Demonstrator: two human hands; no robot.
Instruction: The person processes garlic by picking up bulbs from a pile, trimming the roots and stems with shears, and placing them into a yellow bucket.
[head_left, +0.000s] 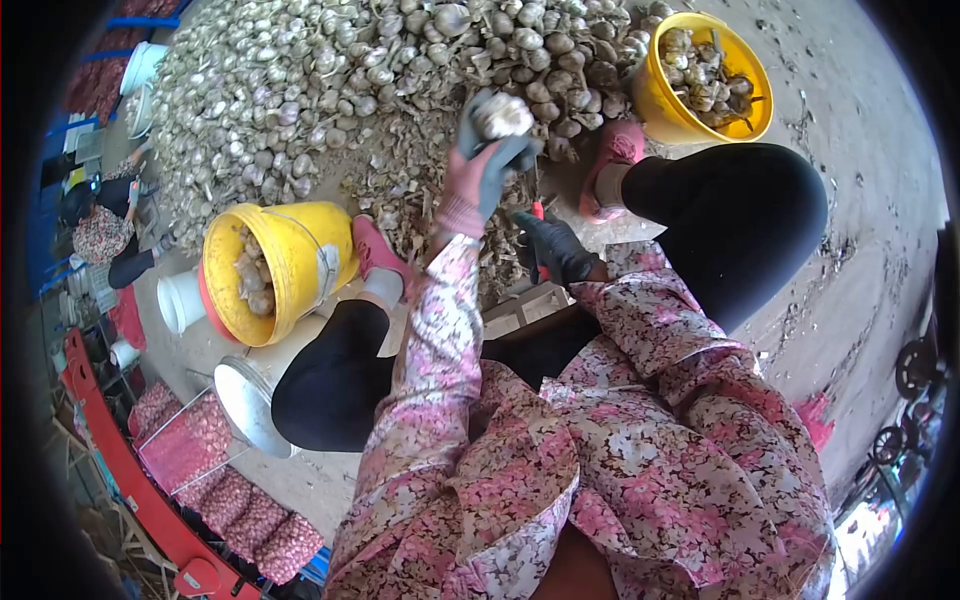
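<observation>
My left hand, in a grey and pink glove, is raised over the heap with its fingers closed around a garlic bulb. Lower and to its right, my right hand wears a dark glove and grips red-handled shears. Red parts show above and beside the fingers; the blades are hard to make out. Beneath both hands lie dry garlic skins and trimmings, between my pink shoes. A large heap of garlic bulbs spreads ahead and to the left.
A yellow bucket holding garlic stands by my right foot. Another yellow bucket, tipped, has bulbs inside near my left foot. White buckets, filled red mesh sacks and a red beam lie left. Another person sits at far left.
</observation>
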